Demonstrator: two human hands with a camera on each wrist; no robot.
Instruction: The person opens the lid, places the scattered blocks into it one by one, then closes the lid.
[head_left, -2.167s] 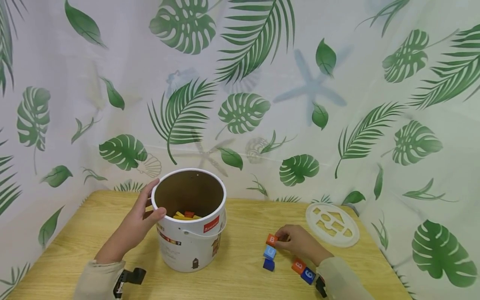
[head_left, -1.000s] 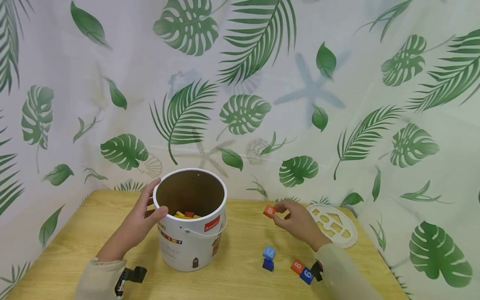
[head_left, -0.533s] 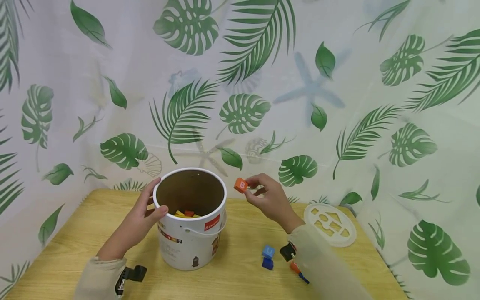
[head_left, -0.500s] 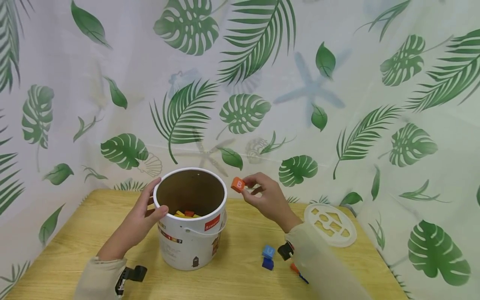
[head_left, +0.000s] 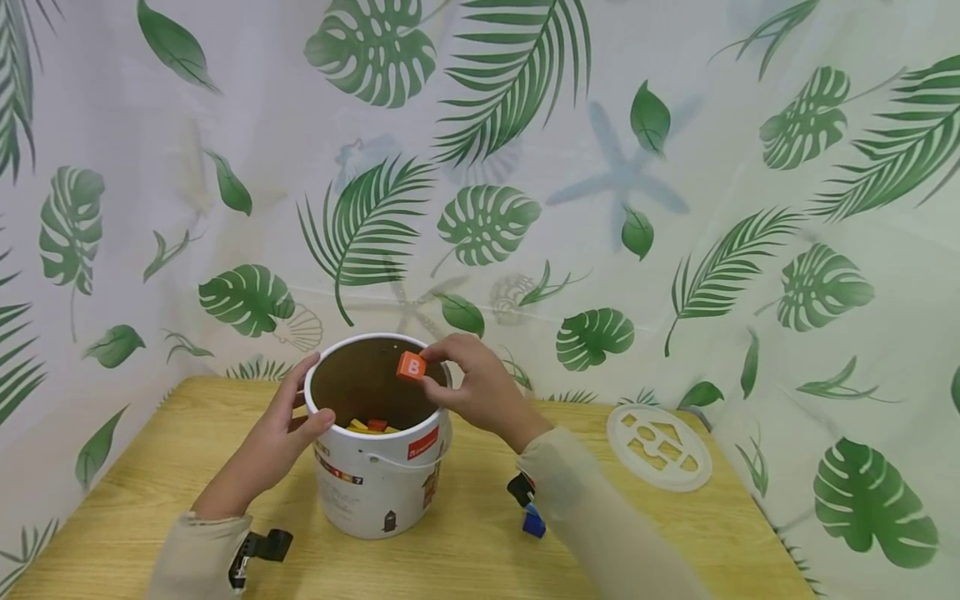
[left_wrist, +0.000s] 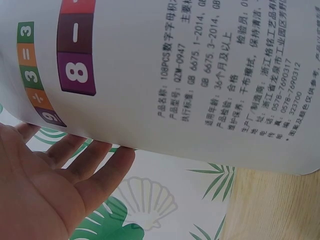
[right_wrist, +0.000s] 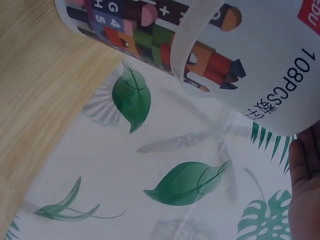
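Note:
A white bucket (head_left: pixel 352 500) with printed sides stands upright on the table. My left hand (head_left: pixel 262 450) holds its left side, thumb at the rim and fingers along the outside. In the left wrist view, the fingertips (left_wrist: pixel 122 160) touch the printed wall. My right hand (head_left: pixel 480 387) pinches an orange-red letter block (head_left: pixel 411 367), marked with a white B, over the bucket's mouth. Several yellow and red blocks (head_left: pixel 369 426) lie inside the bucket. The right wrist view shows part of the right hand (right_wrist: pixel 306 195) beside the bucket, while the held block is out of sight there.
A dark blue block (head_left: pixel 534 523) lies on the wooden table (head_left: pixel 465 558) by the right forearm, with a light blue block mostly hidden behind the wrist camera. A white disc with cut-out shapes (head_left: pixel 618 458) lies at the right back. Leaf-patterned sheeting (head_left: pixel 510 100) rises behind the table.
My right hand has lifted the B block from the row of blocks and carried it left over the bucket. The right forearm now covers the other orange and blue pair. My left hand stays put.

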